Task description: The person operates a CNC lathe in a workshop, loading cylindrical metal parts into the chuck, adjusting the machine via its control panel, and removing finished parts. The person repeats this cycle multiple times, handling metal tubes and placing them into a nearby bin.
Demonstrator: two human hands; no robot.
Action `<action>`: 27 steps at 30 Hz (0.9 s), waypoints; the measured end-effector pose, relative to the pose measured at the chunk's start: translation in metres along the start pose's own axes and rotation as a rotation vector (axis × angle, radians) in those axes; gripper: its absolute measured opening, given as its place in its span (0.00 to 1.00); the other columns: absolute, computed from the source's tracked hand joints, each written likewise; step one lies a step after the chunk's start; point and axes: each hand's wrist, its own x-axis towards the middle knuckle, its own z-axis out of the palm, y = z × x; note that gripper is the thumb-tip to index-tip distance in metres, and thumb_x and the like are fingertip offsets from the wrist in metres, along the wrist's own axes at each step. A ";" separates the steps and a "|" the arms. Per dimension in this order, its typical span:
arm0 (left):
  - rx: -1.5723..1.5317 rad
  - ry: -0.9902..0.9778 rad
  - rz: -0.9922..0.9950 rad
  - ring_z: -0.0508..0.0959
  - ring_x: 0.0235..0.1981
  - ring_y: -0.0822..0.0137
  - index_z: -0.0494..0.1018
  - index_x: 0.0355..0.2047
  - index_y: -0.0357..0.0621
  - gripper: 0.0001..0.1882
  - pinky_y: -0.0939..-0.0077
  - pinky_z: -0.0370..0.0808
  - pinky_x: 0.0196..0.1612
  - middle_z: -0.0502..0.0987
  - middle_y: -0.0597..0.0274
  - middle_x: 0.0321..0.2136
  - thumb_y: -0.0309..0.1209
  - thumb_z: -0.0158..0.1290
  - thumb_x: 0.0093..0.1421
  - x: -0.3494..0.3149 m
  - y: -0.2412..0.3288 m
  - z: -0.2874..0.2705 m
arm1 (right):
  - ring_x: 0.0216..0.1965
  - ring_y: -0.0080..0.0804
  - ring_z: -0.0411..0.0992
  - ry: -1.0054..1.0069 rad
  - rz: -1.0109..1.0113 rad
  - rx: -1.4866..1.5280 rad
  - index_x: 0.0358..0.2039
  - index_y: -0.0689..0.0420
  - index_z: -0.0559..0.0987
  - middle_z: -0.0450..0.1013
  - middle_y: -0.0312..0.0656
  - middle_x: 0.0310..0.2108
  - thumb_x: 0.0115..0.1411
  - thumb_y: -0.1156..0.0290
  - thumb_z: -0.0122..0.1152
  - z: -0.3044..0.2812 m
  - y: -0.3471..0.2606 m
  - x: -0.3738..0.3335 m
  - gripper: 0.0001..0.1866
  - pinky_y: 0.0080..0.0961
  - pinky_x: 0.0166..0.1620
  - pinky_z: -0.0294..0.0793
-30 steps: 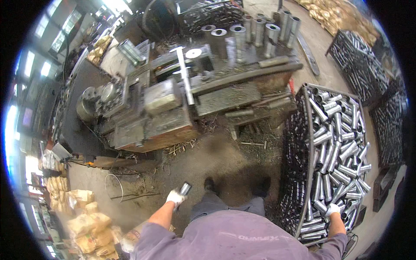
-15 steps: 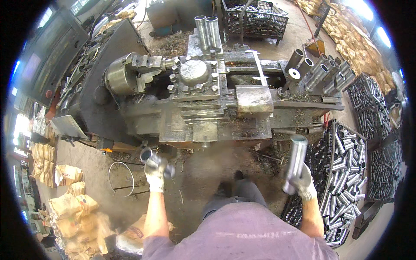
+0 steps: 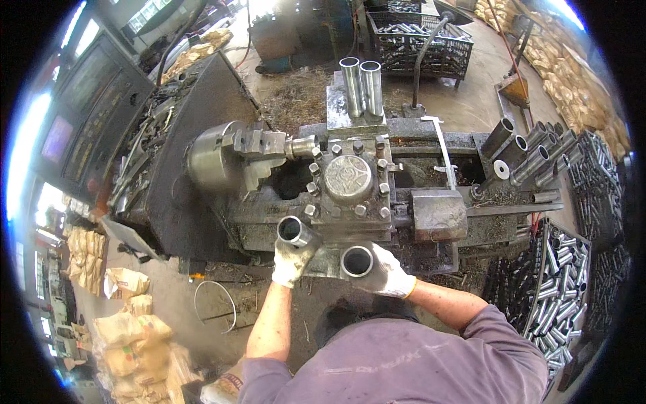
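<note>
Both my hands wear whitish work gloves. My left hand (image 3: 290, 264) is wrapped round a short steel tube (image 3: 307, 237), its open end tilted up. Close beside it, my right hand (image 3: 393, 273) grips a second steel tube (image 3: 346, 270), whose mouth faces up toward me. The two tubes are apart, over the near side of a lathe. Behind them sits the square tool post (image 3: 348, 178) with bolts round its edge. To its left, the chuck (image 3: 214, 159) has a short metal ring-ended piece (image 3: 303, 146) in front of its jaws.
Two upright tubes (image 3: 363, 91) stand behind the tool post. A caliper (image 3: 444, 151) lies on the lathe bed. More tubes (image 3: 531, 165) stand at the right end. A crate of tubes (image 3: 555, 296) is at the right, paper sacks (image 3: 131, 343) at the left.
My hands have come from far apart to close together in front of the tool post, each still holding its tube. The view has shifted, so the lathe appears lower and farther right.
</note>
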 end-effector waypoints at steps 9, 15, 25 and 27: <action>-0.005 -0.216 0.251 0.85 0.51 0.58 0.74 0.59 0.40 0.25 0.61 0.82 0.55 0.84 0.48 0.52 0.29 0.67 0.63 0.011 -0.010 -0.043 | 0.48 0.53 0.83 -0.071 0.320 -0.226 0.54 0.57 0.82 0.82 0.52 0.47 0.54 0.58 0.80 -0.030 -0.043 -0.004 0.29 0.42 0.50 0.84; 0.224 0.010 0.649 0.81 0.58 0.43 0.72 0.63 0.37 0.33 0.53 0.77 0.64 0.80 0.42 0.55 0.20 0.63 0.54 0.072 0.026 -0.095 | 0.44 0.44 0.85 0.046 0.277 -0.393 0.49 0.61 0.84 0.84 0.50 0.44 0.56 0.73 0.74 -0.115 -0.067 -0.014 0.19 0.36 0.50 0.84; 0.866 0.569 0.911 0.67 0.70 0.39 0.66 0.69 0.46 0.38 0.33 0.58 0.75 0.70 0.44 0.63 0.39 0.62 0.58 0.191 0.031 -0.153 | 0.52 0.41 0.81 -0.067 0.034 -0.549 0.61 0.58 0.76 0.81 0.49 0.52 0.60 0.69 0.75 -0.179 -0.070 0.184 0.30 0.37 0.56 0.81; 0.916 0.607 0.872 0.64 0.72 0.38 0.64 0.71 0.46 0.42 0.34 0.54 0.77 0.68 0.42 0.66 0.38 0.63 0.56 0.201 0.016 -0.159 | 0.54 0.43 0.81 -0.216 -0.019 -0.540 0.64 0.57 0.74 0.80 0.50 0.54 0.60 0.62 0.76 -0.155 -0.040 0.258 0.34 0.38 0.59 0.80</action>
